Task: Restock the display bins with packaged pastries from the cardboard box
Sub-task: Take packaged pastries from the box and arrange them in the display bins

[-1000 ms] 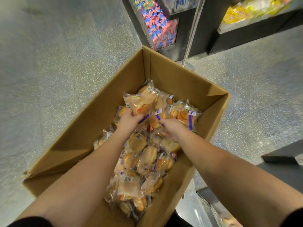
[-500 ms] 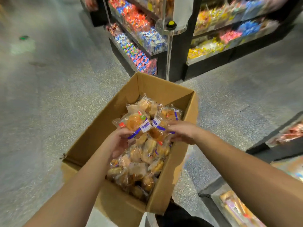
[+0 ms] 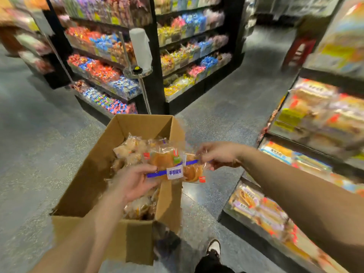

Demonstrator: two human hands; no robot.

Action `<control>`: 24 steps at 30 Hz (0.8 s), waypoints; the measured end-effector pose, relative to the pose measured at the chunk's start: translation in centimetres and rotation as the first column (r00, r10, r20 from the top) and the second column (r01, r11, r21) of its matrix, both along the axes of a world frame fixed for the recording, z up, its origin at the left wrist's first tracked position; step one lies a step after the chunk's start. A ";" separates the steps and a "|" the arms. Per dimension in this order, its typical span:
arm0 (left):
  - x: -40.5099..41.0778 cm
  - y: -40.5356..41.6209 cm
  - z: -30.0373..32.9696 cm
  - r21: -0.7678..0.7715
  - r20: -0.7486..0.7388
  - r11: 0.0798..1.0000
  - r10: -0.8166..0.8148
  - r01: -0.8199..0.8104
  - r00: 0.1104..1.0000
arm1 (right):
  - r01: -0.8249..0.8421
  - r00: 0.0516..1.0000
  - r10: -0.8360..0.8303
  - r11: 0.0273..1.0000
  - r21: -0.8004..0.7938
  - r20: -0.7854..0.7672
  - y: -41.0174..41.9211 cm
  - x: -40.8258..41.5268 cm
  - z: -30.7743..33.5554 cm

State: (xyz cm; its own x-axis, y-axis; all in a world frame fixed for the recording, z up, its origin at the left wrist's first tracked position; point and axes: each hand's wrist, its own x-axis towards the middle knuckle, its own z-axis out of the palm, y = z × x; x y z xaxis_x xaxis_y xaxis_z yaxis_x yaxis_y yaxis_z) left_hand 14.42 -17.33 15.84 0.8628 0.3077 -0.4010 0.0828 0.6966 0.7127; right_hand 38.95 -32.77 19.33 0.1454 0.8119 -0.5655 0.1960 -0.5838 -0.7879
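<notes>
An open cardboard box (image 3: 92, 174) stands on the floor with several clear-wrapped pastries (image 3: 130, 148) inside. Above its right wall, my left hand (image 3: 134, 182) grips a pastry packet (image 3: 167, 164) with a blue stripe and a white label. My right hand (image 3: 218, 154) pinches another pastry packet (image 3: 194, 170) just right of it, over the box's right edge. The two packets overlap. Display bins (image 3: 262, 211) with packaged pastries run along the right side, blurred.
Black shelves (image 3: 157, 89) full of colourful sweets stand behind the box. A metal pole with a round tray (image 3: 137, 72) and a white roll rises right behind it. Grey floor lies to the left. My shoe (image 3: 213, 247) shows below.
Both hands have lifted packets out of the box and carried them right, over its right wall. My view has risen from the box to the shelves and the bins on the right.
</notes>
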 end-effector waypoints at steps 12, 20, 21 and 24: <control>11.9 -18.3 4.1 0.169 0.040 0.852 -0.509 0.496 0.860 | 0.291 0.954 -0.296 0.951 0.101 0.042 -23.4 4.0 6.4; 19.2 -38.0 3.5 0.044 0.150 0.894 -0.447 0.446 0.882 | 0.827 0.558 -0.634 0.476 0.298 -0.536 -45.5 4.4 2.2; 20.0 -41.0 3.6 0.038 0.154 0.893 -0.448 0.448 0.881 | 0.859 0.511 -0.646 0.411 0.305 -0.568 -48.1 4.0 1.6; 22.3 -49.3 3.6 0.011 0.150 0.892 -0.448 0.452 0.881 | 0.908 0.410 -0.677 0.240 0.343 -0.611 -55.0 3.1 0.6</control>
